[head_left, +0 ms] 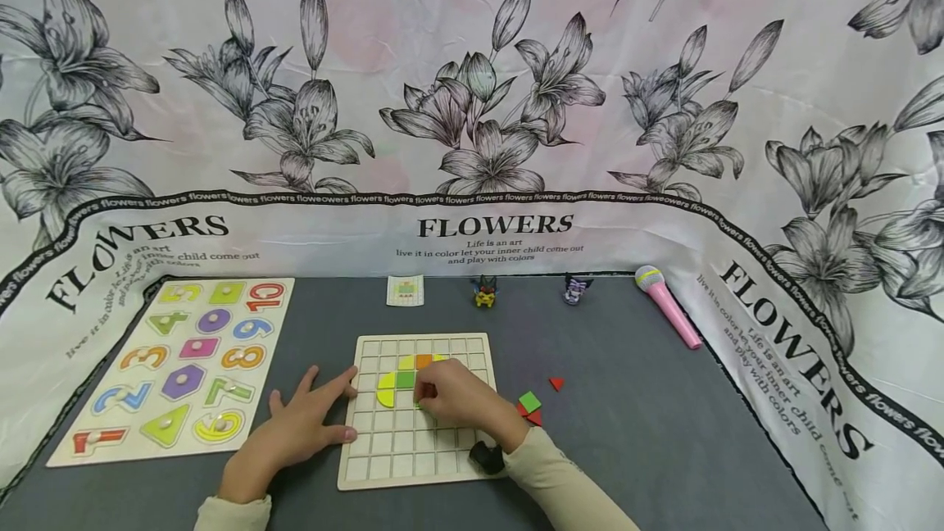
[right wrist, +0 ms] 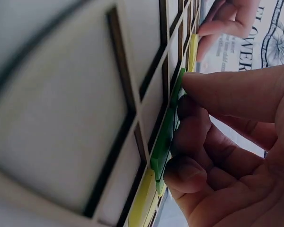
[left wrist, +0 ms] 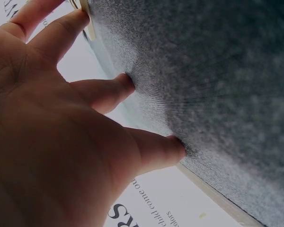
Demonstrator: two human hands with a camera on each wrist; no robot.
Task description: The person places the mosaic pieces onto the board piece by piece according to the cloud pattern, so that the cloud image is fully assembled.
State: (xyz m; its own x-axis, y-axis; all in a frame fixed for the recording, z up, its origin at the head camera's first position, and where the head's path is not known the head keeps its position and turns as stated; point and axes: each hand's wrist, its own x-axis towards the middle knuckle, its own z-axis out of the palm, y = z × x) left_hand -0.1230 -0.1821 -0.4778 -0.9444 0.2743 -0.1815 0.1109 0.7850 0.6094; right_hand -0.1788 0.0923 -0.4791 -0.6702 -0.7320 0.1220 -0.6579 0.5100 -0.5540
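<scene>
A square wooden grid board [head_left: 379,442] lies on the grey table. Yellow pieces [head_left: 387,390], an orange square [head_left: 424,361] and a green square [head_left: 406,379] sit in its middle cells. Over these cells, my right hand [head_left: 460,392] pinches a green tile [right wrist: 178,90] down at the board, its fingers curled; part of the tile is hidden by them. My left hand [head_left: 302,424] spreads its fingers at the board's left edge, some fingertips touching the board and others the table.
Loose red triangles [head_left: 556,383] and a green square [head_left: 529,402] lie right of the board. A number puzzle board [head_left: 283,301] is at the left. Along the back are a pattern card [head_left: 406,291], two small figures [head_left: 484,292] [head_left: 576,288] and a pink microphone [head_left: 671,310]. Flowered cloth [head_left: 494,244] surrounds the table.
</scene>
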